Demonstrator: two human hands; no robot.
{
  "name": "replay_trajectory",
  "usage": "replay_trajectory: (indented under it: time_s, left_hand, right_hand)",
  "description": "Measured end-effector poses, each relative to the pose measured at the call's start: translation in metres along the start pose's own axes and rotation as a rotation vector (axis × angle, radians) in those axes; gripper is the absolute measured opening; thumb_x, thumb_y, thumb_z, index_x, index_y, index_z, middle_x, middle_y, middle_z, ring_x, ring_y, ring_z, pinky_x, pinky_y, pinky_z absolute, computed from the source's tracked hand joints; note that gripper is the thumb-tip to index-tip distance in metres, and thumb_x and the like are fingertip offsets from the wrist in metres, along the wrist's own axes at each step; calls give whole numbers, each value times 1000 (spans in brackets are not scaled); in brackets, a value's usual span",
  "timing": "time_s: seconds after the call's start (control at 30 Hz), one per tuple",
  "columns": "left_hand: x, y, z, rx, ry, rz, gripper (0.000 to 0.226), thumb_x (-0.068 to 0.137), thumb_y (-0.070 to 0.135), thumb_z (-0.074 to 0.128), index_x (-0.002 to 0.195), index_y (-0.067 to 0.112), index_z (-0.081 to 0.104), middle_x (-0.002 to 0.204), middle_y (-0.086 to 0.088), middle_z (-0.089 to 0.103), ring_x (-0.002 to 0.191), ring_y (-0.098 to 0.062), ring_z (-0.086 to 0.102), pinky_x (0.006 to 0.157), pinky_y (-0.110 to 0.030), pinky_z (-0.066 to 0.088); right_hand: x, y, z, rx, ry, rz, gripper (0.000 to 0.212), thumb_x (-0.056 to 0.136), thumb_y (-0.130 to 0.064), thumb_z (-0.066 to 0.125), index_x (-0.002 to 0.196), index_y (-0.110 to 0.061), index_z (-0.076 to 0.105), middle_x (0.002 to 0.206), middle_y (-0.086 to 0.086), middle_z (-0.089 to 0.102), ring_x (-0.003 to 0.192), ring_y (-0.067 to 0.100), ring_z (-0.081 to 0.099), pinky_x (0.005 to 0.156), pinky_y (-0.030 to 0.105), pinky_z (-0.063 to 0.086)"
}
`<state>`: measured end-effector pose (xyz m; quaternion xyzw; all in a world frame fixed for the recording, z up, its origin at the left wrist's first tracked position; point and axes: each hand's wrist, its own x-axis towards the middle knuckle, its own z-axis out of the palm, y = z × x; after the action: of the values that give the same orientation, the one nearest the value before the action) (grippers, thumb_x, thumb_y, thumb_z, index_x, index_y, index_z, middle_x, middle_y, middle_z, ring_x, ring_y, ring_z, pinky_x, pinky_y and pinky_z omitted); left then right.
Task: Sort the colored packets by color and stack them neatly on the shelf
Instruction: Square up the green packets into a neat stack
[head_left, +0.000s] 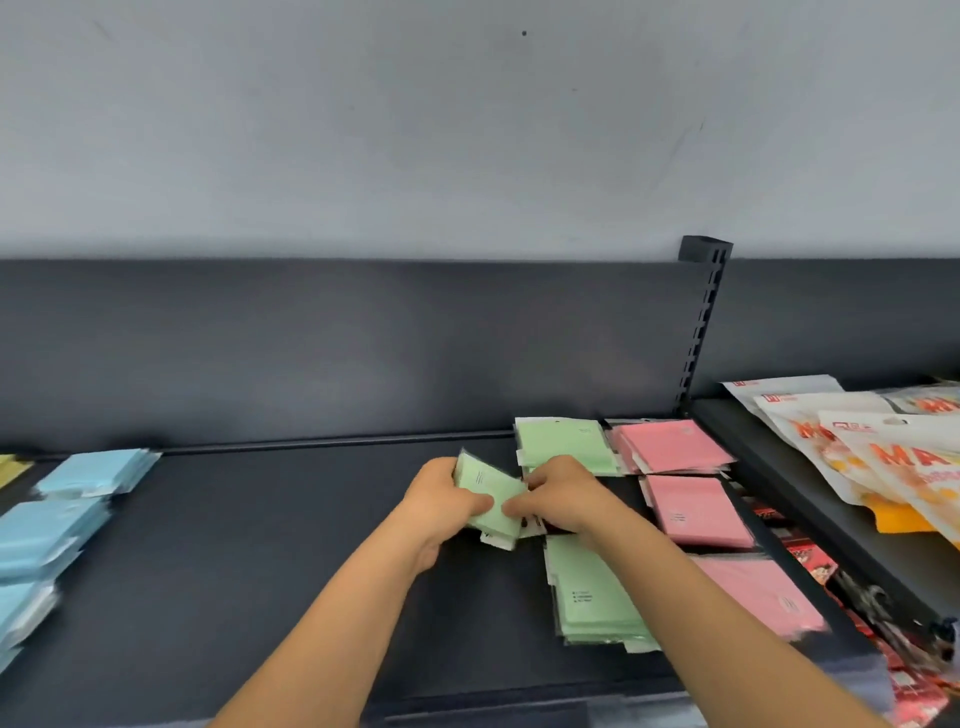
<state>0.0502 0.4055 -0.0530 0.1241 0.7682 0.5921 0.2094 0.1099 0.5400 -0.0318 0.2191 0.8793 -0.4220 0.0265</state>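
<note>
The shelf (260, 571) looks like matt dark painted metal, as does the slotted upright (702, 332). The green packets (592, 597) and pink packets (675, 447) sit in glossy clear plastic sleeves.

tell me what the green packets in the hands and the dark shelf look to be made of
Green packets, held by the left hand and right hand: pale green card or paper in a clear glossy plastic sleeve, judging by the see-through edges and white tabs; blur leaves it open.
Shelf: probably painted metal, dark matte, given its thin flat deck and slotted upright.
</note>
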Motion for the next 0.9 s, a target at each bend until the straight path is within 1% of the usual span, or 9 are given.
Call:
replay_trajectory:
  time_s: [0.07, 0.23, 0.33, 0.4, 0.5, 0.57, 0.67, 0.83, 0.9]
  left_hand:
    - [-8, -3, -27, 84, -40, 64, 29, 82, 1, 62, 107, 15, 58, 105, -4, 67, 97, -18, 64, 89, -37, 53]
    - [-36, -25, -89, 245, -108, 187, 29, 92, 12, 53, 107, 35, 46, 114, 6, 46, 102, -10, 48, 80, -18, 40]
    - [-38, -39, -118, 420, -8, 271, 33, 92, 11, 52, 101, 41, 40, 113, 11, 39, 106, -10, 40, 87, -19, 35]
    - [-38, -48, -137, 482, 45, 259, 37, 92, 13, 53, 108, 43, 37, 119, 11, 40, 112, -10, 39, 96, -24, 34]
    - [-34, -61, -163, 427, 77, 132, 45, 92, 13, 54, 131, 25, 36, 124, 5, 48, 114, -11, 47, 101, -24, 36]
    - [-30, -66, -178, 371, 140, 92, 41, 91, 14, 55, 130, 18, 41, 116, 4, 56, 107, -11, 53, 94, -23, 40]
    - [-17, -67, -195, 256, 263, 69, 40, 89, 14, 59, 126, 12, 44, 106, 2, 61, 99, -13, 58, 84, -22, 41]
    - [10, -65, -214, 130, 413, 24, 34, 88, 22, 62, 119, 12, 50, 98, -1, 63, 90, -15, 59, 76, -24, 40]
    - [23, -65, -218, 147, 449, 26, 32, 89, 22, 59, 119, 11, 52, 106, -4, 64, 94, -17, 60, 79, -26, 43]
  right_hand:
    - [2, -10, 12, 26, -68, -65, 29, 75, -18, 75, 95, 1, 66, 79, 6, 62, 71, 16, 57, 68, 26, 44]
    - [14, -42, 52, -69, -242, -248, 25, 74, -17, 75, 95, -11, 62, 90, 0, 59, 83, 16, 54, 76, 29, 44]
    - [19, -65, 82, -117, -236, -342, 24, 75, -17, 73, 91, -25, 57, 93, -5, 56, 85, 15, 52, 67, 24, 42]
    - [24, -77, 99, -84, -218, -366, 25, 75, -14, 73, 94, -24, 60, 95, -5, 58, 85, 13, 53, 64, 21, 41]
    - [32, -88, 122, 115, -238, -304, 27, 74, -9, 74, 99, -13, 63, 95, 1, 63, 85, 14, 56, 70, 23, 45]
    - [36, -94, 138, 283, -257, -238, 27, 78, -8, 72, 103, -7, 62, 98, 4, 65, 86, 15, 59, 76, 28, 49]
    - [48, -103, 164, 452, -212, -183, 25, 84, -11, 67, 108, -11, 60, 107, 3, 67, 97, 16, 64, 90, 33, 52]
    - [72, -127, 193, 605, -73, -87, 21, 86, -11, 62, 107, -14, 59, 112, 6, 66, 101, 21, 65, 93, 41, 52]
    - [81, -133, 199, 667, -67, -64, 39, 85, -7, 60, 124, -9, 53, 118, 6, 64, 105, 21, 63, 95, 41, 51]
